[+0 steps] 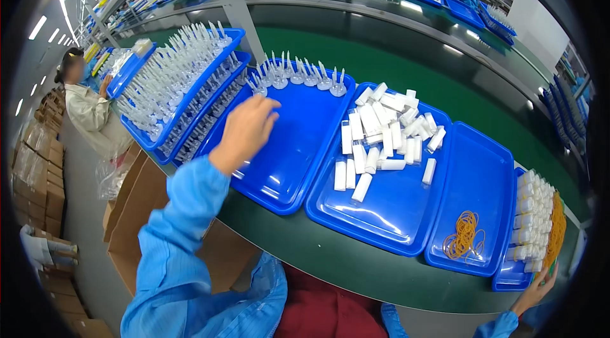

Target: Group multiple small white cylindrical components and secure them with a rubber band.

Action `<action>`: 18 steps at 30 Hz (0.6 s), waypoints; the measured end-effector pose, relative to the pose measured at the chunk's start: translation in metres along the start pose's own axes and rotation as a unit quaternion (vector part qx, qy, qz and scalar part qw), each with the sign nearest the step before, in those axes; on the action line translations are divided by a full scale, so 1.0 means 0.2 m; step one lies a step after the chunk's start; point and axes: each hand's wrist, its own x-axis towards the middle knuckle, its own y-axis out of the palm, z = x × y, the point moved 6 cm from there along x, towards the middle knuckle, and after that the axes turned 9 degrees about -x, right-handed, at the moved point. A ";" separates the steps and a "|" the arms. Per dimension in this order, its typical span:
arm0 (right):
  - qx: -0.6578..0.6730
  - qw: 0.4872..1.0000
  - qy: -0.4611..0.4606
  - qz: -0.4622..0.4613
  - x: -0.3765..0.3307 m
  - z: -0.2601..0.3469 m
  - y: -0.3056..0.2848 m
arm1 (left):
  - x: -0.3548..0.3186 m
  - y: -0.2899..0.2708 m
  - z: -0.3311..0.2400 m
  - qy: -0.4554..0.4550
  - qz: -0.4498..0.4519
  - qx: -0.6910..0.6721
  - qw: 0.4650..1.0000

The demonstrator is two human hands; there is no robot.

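My left hand [246, 129] reaches over a blue tray [279, 154], close to its far edge. Its thumb and index finger are apart, and nothing shows between them. Along that far edge stand several clear plastic pieces [297, 75] with round bases and pointed stems. At the far right, my right hand [537, 288] lies with fingers stretched along the side of a heap of orange rubber bands [557, 230]. Beside the heap, white capped pieces [532, 211] are stacked in rows on a small blue tray [508, 279]. The right fingertips are partly hidden.
A blue tray [387, 236] holds loose white pieces [384, 123]; the tray [480, 160] beside it holds orange rubber bands [464, 236]. Stacked trays of pointed pieces [184, 74] rise at left. A metal post [236, 4] stands behind. Co-workers [86, 100] are nearby.
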 end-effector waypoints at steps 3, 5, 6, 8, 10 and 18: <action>0.040 0.989 -0.142 0.013 -0.14 0.79 -0.02 | 0.14 0.10 0.25 0.020 0.026 0.093 0.995; 0.058 0.972 -0.223 0.051 -0.25 1.18 0.07 | 0.19 0.18 0.36 0.034 0.024 0.185 0.982; 0.110 0.960 -0.241 0.092 -0.33 1.34 0.14 | 0.22 0.21 0.38 0.045 0.028 0.222 0.974; 0.146 0.899 -0.368 0.188 -0.48 1.73 0.23 | 0.22 0.22 0.39 0.033 0.031 0.258 0.965; 0.189 0.834 -0.452 0.254 -0.61 1.99 0.32 | 0.19 0.19 0.37 0.016 0.032 0.228 0.973; 0.152 0.802 -0.530 0.228 -0.74 2.38 0.79 | -0.13 0.00 -0.17 -0.017 0.061 -0.110 0.992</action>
